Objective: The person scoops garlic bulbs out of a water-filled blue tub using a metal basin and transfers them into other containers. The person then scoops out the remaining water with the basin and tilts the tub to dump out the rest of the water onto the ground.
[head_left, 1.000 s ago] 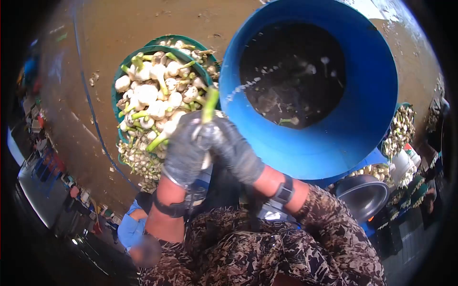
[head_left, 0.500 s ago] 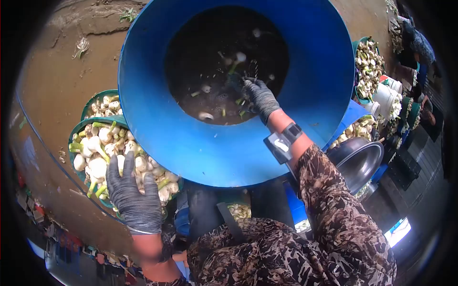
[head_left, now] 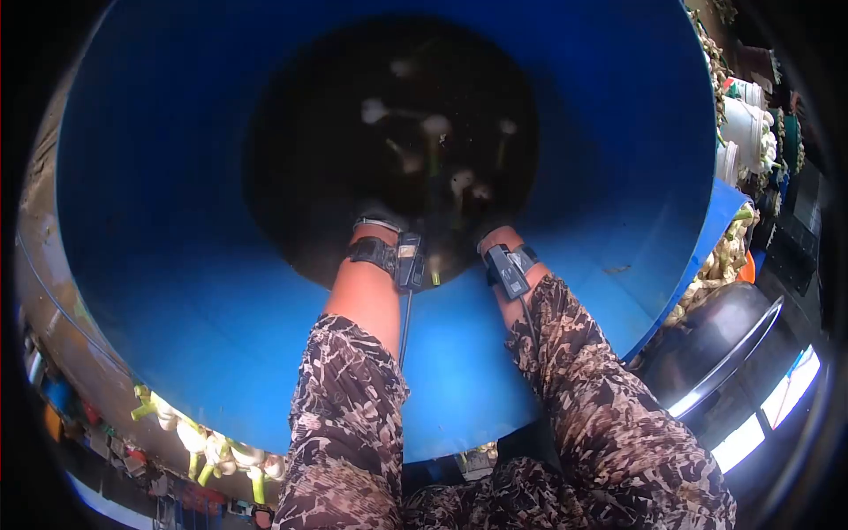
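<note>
- Several garlic bulbs [head_left: 435, 125] float in dark water [head_left: 300, 177] inside the blue tub [head_left: 177, 309].
- At its six o'clock, left hand [head_left: 380, 221] and right hand [head_left: 496, 227] are sunk; their fingers, I cannot tell.
- Work seems unfinished: outer bulbs [head_left: 193, 437] lie at eight o'clock.

1. The left hand [head_left: 380, 214] and right hand [head_left: 496, 226], toward 6 o'clock in the dark water [head_left: 336, 132], are lost past the wrists; finger positions and any grip cannot be told.
2. Pale bulbs [head_left: 435, 125] with stalks in that water are blurred; their undersides and exact number cannot be told, nor can the bottom of the blue tub [head_left: 221, 353].
3. The tub's rim runs out of view at 12 o'clock.
4. At 7 o'clock, the tub partly hides more bulbs [head_left: 191, 436].
5. Patterned clothing [head_left: 344, 442] is cut off at 6 o'clock.
6. Background items [head_left: 132, 459] toward 8 o'clock are too small to identify.
</note>
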`<state>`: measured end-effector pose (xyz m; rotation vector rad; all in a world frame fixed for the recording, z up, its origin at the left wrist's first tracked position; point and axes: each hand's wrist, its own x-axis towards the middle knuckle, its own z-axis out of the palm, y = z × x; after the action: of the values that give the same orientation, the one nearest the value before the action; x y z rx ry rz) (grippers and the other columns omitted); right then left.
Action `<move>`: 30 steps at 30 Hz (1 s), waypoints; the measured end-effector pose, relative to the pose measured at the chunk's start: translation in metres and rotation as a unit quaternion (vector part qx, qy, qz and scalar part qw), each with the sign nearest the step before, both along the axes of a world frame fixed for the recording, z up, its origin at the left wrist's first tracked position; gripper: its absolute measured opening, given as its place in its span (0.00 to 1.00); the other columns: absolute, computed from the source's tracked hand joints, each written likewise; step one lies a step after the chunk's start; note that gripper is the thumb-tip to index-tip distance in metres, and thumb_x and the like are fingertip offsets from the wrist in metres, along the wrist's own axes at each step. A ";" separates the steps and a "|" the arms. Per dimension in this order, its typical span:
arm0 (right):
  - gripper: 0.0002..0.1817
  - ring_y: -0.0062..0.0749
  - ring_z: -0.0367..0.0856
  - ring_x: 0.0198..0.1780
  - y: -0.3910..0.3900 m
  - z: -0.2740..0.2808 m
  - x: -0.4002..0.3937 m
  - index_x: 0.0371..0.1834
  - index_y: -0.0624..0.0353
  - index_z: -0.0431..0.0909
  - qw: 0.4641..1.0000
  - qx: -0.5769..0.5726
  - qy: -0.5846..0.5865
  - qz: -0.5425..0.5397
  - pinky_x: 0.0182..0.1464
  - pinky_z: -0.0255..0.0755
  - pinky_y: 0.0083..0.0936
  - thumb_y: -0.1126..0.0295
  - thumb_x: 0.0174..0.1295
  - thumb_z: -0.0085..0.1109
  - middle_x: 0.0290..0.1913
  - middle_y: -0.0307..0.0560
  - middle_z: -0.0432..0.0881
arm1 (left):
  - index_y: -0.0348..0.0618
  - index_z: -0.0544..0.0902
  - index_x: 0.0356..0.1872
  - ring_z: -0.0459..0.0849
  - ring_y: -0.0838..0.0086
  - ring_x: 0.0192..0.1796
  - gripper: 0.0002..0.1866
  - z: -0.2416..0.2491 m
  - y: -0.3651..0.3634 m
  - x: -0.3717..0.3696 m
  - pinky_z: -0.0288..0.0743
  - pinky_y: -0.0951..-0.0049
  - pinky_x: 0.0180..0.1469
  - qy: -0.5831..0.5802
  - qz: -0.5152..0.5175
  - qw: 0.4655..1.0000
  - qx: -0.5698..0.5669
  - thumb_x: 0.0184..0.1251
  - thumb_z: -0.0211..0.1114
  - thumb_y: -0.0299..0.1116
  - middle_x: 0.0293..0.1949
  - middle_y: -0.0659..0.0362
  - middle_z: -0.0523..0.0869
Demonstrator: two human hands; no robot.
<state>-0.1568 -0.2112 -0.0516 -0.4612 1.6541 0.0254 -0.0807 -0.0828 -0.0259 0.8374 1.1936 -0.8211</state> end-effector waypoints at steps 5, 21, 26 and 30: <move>0.29 0.39 0.71 0.55 -0.017 -0.022 -0.012 0.55 0.48 0.72 0.997 0.005 -0.066 0.027 0.56 0.56 0.57 0.41 0.61 0.39 0.53 0.38 0.75 | 0.53 0.74 0.54 0.77 0.62 0.53 0.24 -0.021 0.012 0.001 0.66 0.53 0.57 -0.128 -0.059 0.990 0.032 0.61 0.57 0.52 0.53 0.56 0.78; 0.21 0.36 0.75 0.49 -0.045 0.005 0.032 0.50 0.53 0.74 0.960 -0.032 -0.234 0.153 0.53 0.66 0.40 0.52 0.64 0.44 0.47 0.43 0.78 | 0.45 0.76 0.51 0.78 0.64 0.49 0.23 -0.017 -0.014 0.054 0.69 0.64 0.53 -0.368 -0.274 0.881 0.114 0.60 0.62 0.47 0.46 0.54 0.81; 0.18 0.34 0.77 0.48 0.015 0.089 0.124 0.49 0.54 0.74 0.906 -0.055 -0.296 0.296 0.53 0.69 0.35 0.55 0.65 0.46 0.45 0.44 0.79 | 0.43 0.76 0.50 0.79 0.65 0.48 0.22 0.067 0.036 0.098 0.70 0.67 0.52 -0.431 -0.138 0.881 0.140 0.59 0.63 0.46 0.44 0.54 0.82; 0.16 0.34 0.78 0.46 0.039 0.141 0.145 0.48 0.56 0.75 0.856 -0.027 -0.420 0.300 0.52 0.72 0.31 0.57 0.66 0.47 0.44 0.45 0.79 | 0.41 0.77 0.49 0.79 0.65 0.47 0.22 0.118 0.021 0.084 0.71 0.70 0.52 -0.406 -0.003 0.906 0.118 0.59 0.64 0.45 0.42 0.54 0.83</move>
<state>-0.0122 -0.1718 0.0898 -0.8726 0.6066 0.2123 0.0036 -0.0619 0.0919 1.2227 0.5389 -0.2577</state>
